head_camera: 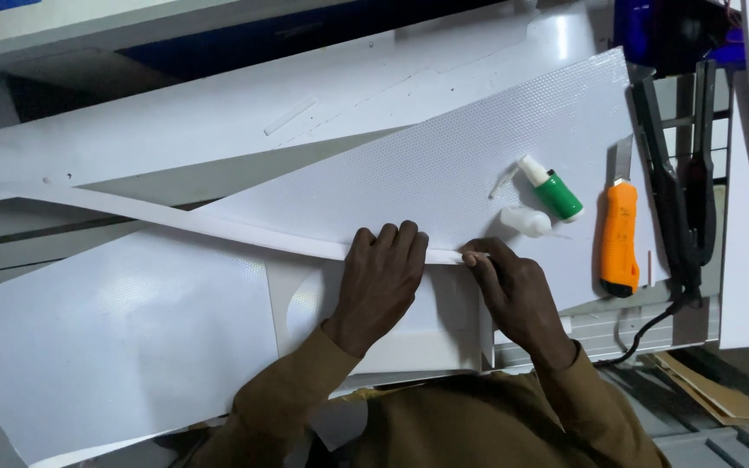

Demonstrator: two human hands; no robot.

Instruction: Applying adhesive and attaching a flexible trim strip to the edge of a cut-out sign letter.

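Note:
My left hand [381,273] lies flat with fingers together, pressing down on a long, thin white strip [175,218] that runs from the far left to the middle of the bench. My right hand [513,290] pinches the right end of that strip between thumb and forefinger. The strip rests along the edge of a large textured white sheet [444,165]. Another white sheet [114,338] lies below it on the left.
An orange utility knife [619,234] with its blade out lies right of my hands. A small green bottle with a white cap [555,191] and a small clear white bottle [526,221] sit on the textured sheet. Black tongs-like tool [682,199] and a black cable [652,329] lie at the right.

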